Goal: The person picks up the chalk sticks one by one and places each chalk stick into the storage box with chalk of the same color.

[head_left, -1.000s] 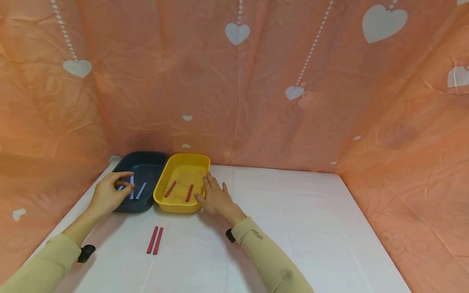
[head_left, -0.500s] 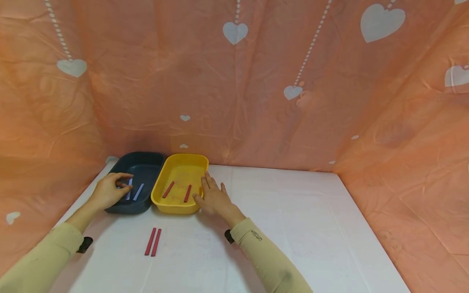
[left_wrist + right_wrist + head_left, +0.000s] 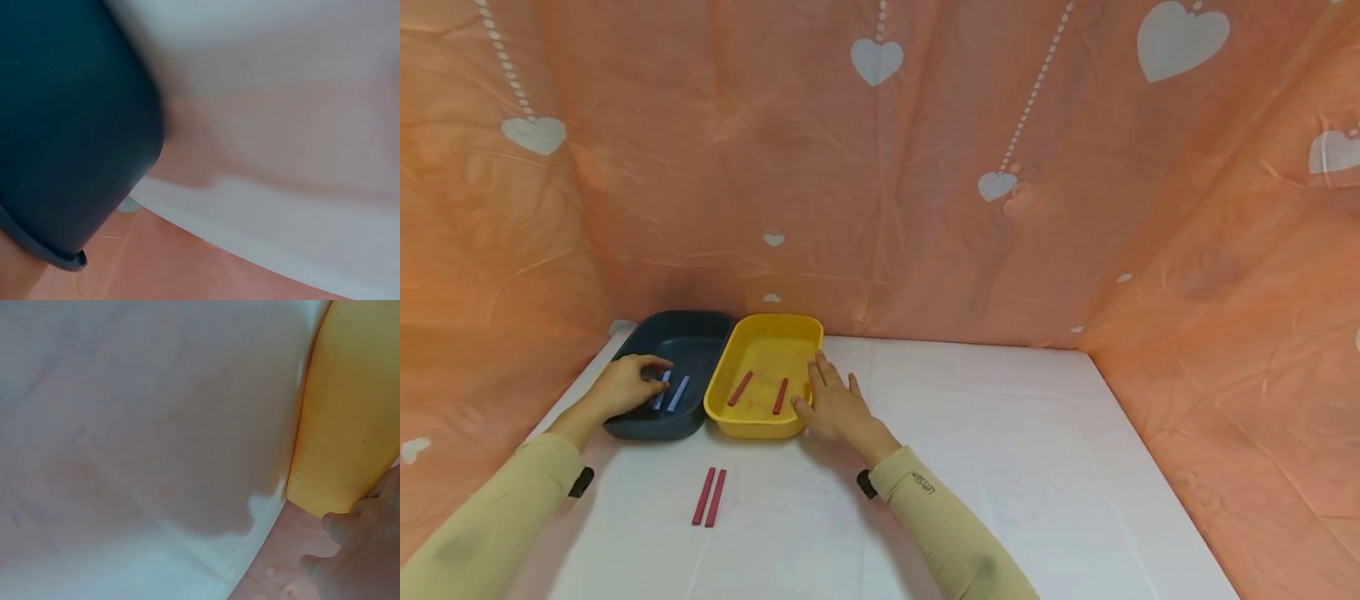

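Note:
My left hand (image 3: 625, 385) reaches over the dark blue tray (image 3: 700, 333), thumb and index finger curled at a light blue stick (image 3: 657, 402) low in the tray. Beside it lies a second light blue stick (image 3: 677, 393). In the left wrist view the dark tray's outer wall (image 3: 75, 112) fills the left side; the fingers are out of view. My right hand (image 3: 837, 408) rests with straight, spread fingers on the right side of the yellow tray (image 3: 775, 323). Two red sticks, a left one (image 3: 741, 388) and a right one (image 3: 780, 396), lie inside this tray.
Two more red sticks, a left one (image 3: 703, 497) and a right one (image 3: 716, 498), lie side by side on the white table (image 3: 970, 450) in front of the trays. An orange curtain with white hearts (image 3: 925, 275) stands behind the table and along both sides.
My left hand has lowered the light blue stick further into the dark tray. It now covers a third blue stick that showed at the left. The right hand keeps its place.

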`<state>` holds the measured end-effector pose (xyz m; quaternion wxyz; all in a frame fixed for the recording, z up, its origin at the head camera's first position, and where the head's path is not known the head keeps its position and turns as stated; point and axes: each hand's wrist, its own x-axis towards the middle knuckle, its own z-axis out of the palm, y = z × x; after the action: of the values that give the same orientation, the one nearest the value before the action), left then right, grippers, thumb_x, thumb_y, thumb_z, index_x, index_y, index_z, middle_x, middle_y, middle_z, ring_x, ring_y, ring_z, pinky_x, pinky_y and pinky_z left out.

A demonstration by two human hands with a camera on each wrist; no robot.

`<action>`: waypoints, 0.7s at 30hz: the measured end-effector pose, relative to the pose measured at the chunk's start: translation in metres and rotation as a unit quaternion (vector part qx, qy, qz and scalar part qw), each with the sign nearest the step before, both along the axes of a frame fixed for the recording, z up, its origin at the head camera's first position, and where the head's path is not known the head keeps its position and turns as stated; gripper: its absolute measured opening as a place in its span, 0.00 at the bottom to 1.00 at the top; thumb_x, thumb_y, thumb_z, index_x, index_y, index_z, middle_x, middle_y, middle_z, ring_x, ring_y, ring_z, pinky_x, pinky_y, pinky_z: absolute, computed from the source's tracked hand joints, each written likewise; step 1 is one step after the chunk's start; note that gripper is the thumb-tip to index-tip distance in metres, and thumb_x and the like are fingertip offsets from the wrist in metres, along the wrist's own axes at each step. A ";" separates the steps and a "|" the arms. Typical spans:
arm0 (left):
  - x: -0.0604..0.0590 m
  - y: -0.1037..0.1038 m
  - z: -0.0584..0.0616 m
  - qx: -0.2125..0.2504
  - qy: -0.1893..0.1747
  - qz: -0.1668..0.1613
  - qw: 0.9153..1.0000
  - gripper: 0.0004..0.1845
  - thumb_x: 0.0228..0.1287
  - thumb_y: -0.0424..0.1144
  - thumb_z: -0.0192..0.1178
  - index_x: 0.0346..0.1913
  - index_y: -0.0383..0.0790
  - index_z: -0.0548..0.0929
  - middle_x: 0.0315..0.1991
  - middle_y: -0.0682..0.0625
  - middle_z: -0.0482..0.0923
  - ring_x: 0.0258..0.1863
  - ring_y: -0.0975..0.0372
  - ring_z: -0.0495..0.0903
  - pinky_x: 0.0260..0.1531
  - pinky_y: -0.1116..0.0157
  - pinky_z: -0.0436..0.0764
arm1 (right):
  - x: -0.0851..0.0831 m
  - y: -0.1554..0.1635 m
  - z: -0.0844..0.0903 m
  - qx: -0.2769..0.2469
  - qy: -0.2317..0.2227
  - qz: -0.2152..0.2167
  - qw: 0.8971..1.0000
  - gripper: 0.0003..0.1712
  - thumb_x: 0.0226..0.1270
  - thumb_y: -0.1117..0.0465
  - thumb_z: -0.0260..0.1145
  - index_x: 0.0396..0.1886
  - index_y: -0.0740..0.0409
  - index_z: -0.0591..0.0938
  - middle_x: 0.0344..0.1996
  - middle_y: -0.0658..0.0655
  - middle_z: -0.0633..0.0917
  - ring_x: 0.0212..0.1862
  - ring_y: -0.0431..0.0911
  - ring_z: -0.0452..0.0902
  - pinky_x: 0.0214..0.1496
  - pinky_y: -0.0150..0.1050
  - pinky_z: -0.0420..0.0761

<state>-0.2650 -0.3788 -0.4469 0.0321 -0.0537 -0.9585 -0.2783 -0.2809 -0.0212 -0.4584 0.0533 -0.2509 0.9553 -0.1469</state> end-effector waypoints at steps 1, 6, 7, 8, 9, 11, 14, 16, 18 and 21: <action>-0.001 0.000 0.000 -0.001 -0.004 0.001 1.000 0.21 0.63 0.29 0.62 0.56 0.19 0.79 0.43 0.29 0.83 0.29 0.59 0.81 0.30 0.63 0.79 | 0.000 0.000 0.000 -0.001 0.000 0.001 1.000 0.44 0.83 0.38 0.45 0.86 0.56 0.49 0.85 0.54 0.41 0.84 0.49 0.44 0.82 0.59 0.47; -0.004 0.001 -0.001 -0.015 -0.015 0.005 1.000 0.19 0.61 0.29 0.64 0.54 0.19 0.81 0.41 0.31 0.83 0.34 0.53 0.81 0.35 0.59 0.79 | 0.000 0.000 0.001 -0.002 -0.003 0.003 1.000 0.44 0.83 0.38 0.45 0.86 0.56 0.48 0.85 0.54 0.41 0.84 0.49 0.44 0.82 0.60 0.47; -0.005 0.001 -0.001 -0.018 -0.016 0.005 1.000 0.19 0.61 0.29 0.65 0.53 0.19 0.81 0.41 0.30 0.83 0.35 0.51 0.81 0.36 0.57 0.80 | 0.000 0.000 0.001 -0.003 -0.003 0.003 1.000 0.44 0.83 0.38 0.45 0.86 0.57 0.48 0.85 0.54 0.41 0.84 0.49 0.44 0.82 0.59 0.47; -0.005 0.001 -0.002 -0.023 -0.016 0.006 1.000 0.19 0.61 0.29 0.65 0.53 0.19 0.81 0.41 0.30 0.83 0.36 0.50 0.81 0.38 0.55 0.80 | 0.000 0.000 0.001 -0.003 -0.003 0.003 1.000 0.44 0.83 0.38 0.45 0.86 0.57 0.48 0.85 0.54 0.41 0.84 0.49 0.45 0.82 0.59 0.47; -0.006 0.000 -0.003 -0.026 -0.017 0.006 0.999 0.19 0.61 0.29 0.65 0.53 0.19 0.81 0.41 0.30 0.83 0.37 0.48 0.81 0.39 0.54 0.80 | 0.001 0.000 0.001 -0.005 -0.003 0.003 1.000 0.44 0.83 0.38 0.46 0.85 0.57 0.49 0.85 0.54 0.42 0.84 0.49 0.45 0.82 0.59 0.47; -0.007 0.000 -0.004 -0.033 -0.021 0.007 0.999 0.19 0.62 0.29 0.65 0.52 0.19 0.81 0.41 0.30 0.83 0.39 0.46 0.81 0.41 0.50 0.80 | 0.001 0.000 0.001 -0.005 -0.004 0.003 1.000 0.44 0.83 0.38 0.45 0.86 0.57 0.48 0.85 0.54 0.41 0.84 0.49 0.44 0.82 0.59 0.47; -0.009 0.000 -0.005 -0.039 -0.033 0.008 0.999 0.19 0.62 0.29 0.64 0.53 0.18 0.80 0.42 0.29 0.82 0.40 0.44 0.80 0.43 0.46 0.80 | 0.001 0.000 0.001 -0.005 -0.003 0.003 1.000 0.44 0.83 0.38 0.45 0.85 0.57 0.48 0.85 0.54 0.41 0.84 0.49 0.44 0.82 0.59 0.47; -0.010 0.000 -0.006 -0.040 -0.038 0.007 0.998 0.19 0.63 0.30 0.64 0.53 0.18 0.80 0.42 0.28 0.82 0.41 0.43 0.80 0.45 0.44 0.80 | 0.001 0.000 0.000 -0.004 -0.002 0.002 1.000 0.44 0.83 0.38 0.45 0.85 0.57 0.48 0.85 0.54 0.41 0.84 0.49 0.44 0.82 0.59 0.47; -0.011 0.000 -0.006 -0.042 -0.039 0.005 0.998 0.19 0.63 0.30 0.64 0.52 0.18 0.80 0.42 0.28 0.82 0.41 0.44 0.80 0.45 0.43 0.80 | 0.001 0.000 0.001 -0.004 0.000 0.003 1.000 0.44 0.83 0.38 0.45 0.85 0.57 0.49 0.85 0.54 0.41 0.84 0.49 0.44 0.82 0.59 0.47; -0.013 0.000 -0.006 -0.043 -0.033 0.002 0.999 0.18 0.63 0.30 0.65 0.51 0.18 0.81 0.42 0.29 0.83 0.40 0.44 0.80 0.45 0.43 0.80 | 0.001 0.001 0.001 0.000 0.004 0.005 1.000 0.44 0.83 0.38 0.45 0.85 0.57 0.49 0.85 0.54 0.41 0.84 0.49 0.44 0.82 0.59 0.48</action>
<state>-0.2775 -0.3788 -0.4531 -0.0016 -0.0436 -0.9702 -0.2382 -0.2804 -0.0207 -0.4569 0.0500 -0.2561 0.9542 -0.1460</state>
